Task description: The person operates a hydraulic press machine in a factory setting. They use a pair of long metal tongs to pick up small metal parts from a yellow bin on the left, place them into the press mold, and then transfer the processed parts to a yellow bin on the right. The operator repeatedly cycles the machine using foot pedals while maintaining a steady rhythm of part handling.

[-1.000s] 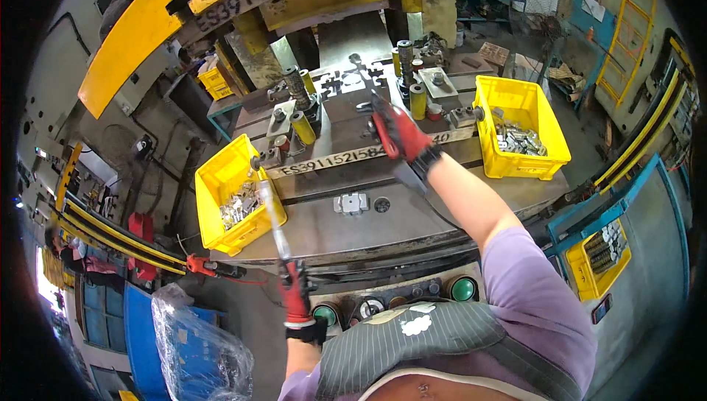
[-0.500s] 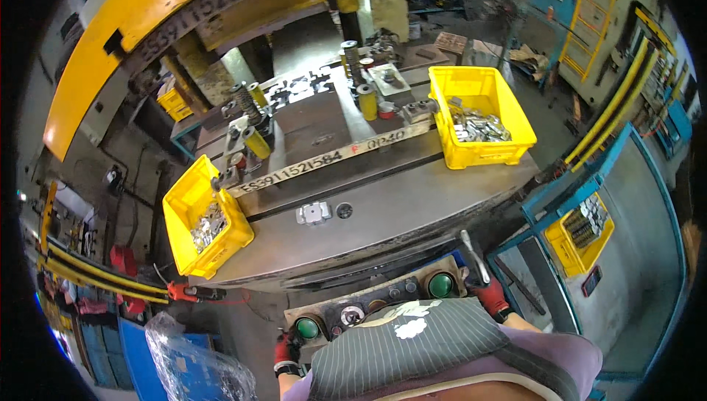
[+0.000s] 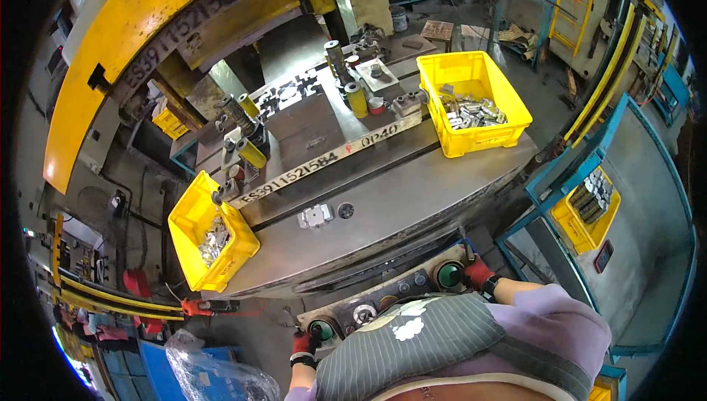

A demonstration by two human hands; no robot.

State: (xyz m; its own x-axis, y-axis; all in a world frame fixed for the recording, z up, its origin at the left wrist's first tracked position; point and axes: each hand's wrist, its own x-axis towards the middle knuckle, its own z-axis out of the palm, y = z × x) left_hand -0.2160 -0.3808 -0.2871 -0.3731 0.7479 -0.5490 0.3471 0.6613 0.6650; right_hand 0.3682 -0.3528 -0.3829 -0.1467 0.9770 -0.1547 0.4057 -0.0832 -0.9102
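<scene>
I stand at a big yellow press. My left hand, in a red glove, rests beside the left green button of the control panel. A thin metal rod seems to stick out of its fist. My right hand, also red-gloved, sits against the right green button, closed round a thin rod that points up toward the bed. The die with yellow posts lies on the grey bed plate, far from both hands. A small metal part lies on the plate.
A yellow bin of metal parts stands at the bed's left end, another yellow bin at its right. A third yellow bin sits in a blue frame at right. A clear plastic bag lies low left.
Both hands have drawn back from the die and come down to the control panel's green buttons. My view has tilted so the press bed sits higher in the frame.
</scene>
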